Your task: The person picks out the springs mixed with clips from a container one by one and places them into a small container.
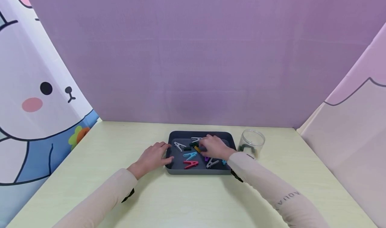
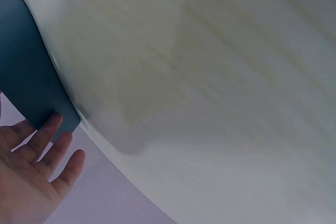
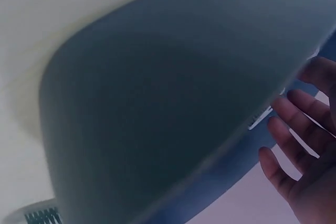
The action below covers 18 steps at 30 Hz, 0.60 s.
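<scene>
A dark grey tray [image 1: 199, 171] holds several small plastic clips, among them a red clip [image 1: 191, 164], a light blue clip [image 1: 190, 155] and a white clip [image 1: 178, 145]. My left hand [image 1: 153, 156] rests at the tray's left edge; its extended fingers touch the tray wall in the left wrist view. Over the tray's right half, my right hand [image 1: 214, 147] reaches down beside a yellow piece [image 1: 197, 149] and a dark clip [image 1: 194, 144]. Its thumb and index finger stand apart in the head view. The right wrist view hides some fingertips.
A clear round jar [image 1: 252, 139] stands on the table right of the tray, with a dark green ridged piece [image 3: 44, 216] inside. The pale table [image 1: 187, 201] meets a purple cloth backdrop [image 1: 193, 60] behind, and printed cloths hang on both sides.
</scene>
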Each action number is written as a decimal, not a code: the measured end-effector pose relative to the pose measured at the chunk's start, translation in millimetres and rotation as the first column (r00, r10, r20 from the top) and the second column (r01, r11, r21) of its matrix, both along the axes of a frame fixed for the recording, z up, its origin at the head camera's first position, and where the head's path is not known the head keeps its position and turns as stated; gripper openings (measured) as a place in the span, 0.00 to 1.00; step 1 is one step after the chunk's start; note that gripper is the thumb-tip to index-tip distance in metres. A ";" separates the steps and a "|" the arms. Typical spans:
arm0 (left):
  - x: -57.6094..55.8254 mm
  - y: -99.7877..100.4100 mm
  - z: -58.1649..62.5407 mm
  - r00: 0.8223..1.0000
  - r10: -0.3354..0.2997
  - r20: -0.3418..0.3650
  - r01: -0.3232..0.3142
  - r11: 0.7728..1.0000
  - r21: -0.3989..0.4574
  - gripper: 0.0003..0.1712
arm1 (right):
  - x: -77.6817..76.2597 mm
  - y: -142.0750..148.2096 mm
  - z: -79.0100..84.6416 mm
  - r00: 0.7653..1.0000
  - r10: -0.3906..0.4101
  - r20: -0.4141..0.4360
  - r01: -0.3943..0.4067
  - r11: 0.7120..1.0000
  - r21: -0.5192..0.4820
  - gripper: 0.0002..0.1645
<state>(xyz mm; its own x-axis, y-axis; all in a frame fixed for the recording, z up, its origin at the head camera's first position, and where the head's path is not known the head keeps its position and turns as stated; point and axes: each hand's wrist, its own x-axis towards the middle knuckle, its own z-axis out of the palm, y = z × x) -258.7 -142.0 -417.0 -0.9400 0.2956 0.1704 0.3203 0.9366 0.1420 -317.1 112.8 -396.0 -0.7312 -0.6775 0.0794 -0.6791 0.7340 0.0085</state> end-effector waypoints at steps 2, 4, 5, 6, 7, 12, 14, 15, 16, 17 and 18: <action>0.5 -0.2 0.6 1.000 -0.001 0.000 0.001 1.000 0.000 0.33 | -0.7 -1.6 -1.0 1.000 -0.004 0.002 0.004 1.000 0.013 0.14; 0.9 -0.4 1.1 1.000 -0.002 -0.001 0.002 1.000 0.000 0.33 | -1.2 -3.1 -1.9 1.000 -0.006 0.003 0.006 1.000 0.018 0.14; 1.1 -0.4 1.2 1.000 -0.001 -0.002 0.001 1.000 -0.001 0.33 | -1.3 -3.7 -2.4 1.000 -0.006 0.001 0.006 1.000 0.019 0.14; 1.2 -0.5 1.2 1.000 -0.001 -0.003 0.001 1.000 -0.003 0.33 | -1.5 -4.3 -2.9 1.000 -0.004 0.000 0.004 1.000 0.019 0.14; 1.3 -0.6 1.2 1.000 -0.001 -0.003 0.001 1.000 -0.004 0.33 | -1.7 -4.7 -3.5 1.000 -0.004 0.000 0.004 1.000 0.020 0.13; 1.2 -0.8 0.9 1.000 0.000 -0.005 0.000 1.000 -0.010 0.33 | -2.7 -6.8 -6.4 1.000 -0.007 0.003 0.007 1.000 0.022 0.12; 1.4 -0.7 1.1 1.000 0.000 -0.005 0.000 1.000 -0.009 0.33 | -3.4 -7.4 -7.3 1.000 -0.009 0.002 0.009 1.000 0.019 0.12; 1.5 -0.7 1.2 1.000 0.000 -0.006 0.000 1.000 -0.007 0.33 | -3.6 -7.6 -7.6 1.000 -0.011 0.001 0.011 1.000 0.018 0.12; 1.6 -0.8 1.4 1.000 0.000 -0.007 0.000 1.000 -0.007 0.33 | -4.0 -7.9 -7.9 1.000 -0.011 -0.001 0.011 1.000 0.016 0.11; 1.9 -0.7 1.7 1.000 -0.001 -0.008 0.001 1.000 -0.006 0.33 | -4.4 -8.0 -8.4 1.000 -0.010 -0.005 0.010 1.000 0.014 0.11; 1.9 -0.8 1.7 1.000 -0.003 -0.009 0.003 1.000 -0.004 0.33 | -4.9 -8.2 -8.7 1.000 -0.011 -0.006 0.011 1.000 0.013 0.11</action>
<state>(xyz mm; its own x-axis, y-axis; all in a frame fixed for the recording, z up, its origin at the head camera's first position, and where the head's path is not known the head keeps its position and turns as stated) -256.8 -142.8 -415.3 -0.9376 0.2989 0.1778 0.3241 0.9363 0.1353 -322.0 104.6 -404.7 -0.7382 -0.6704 0.0747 -0.6709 0.7412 0.0217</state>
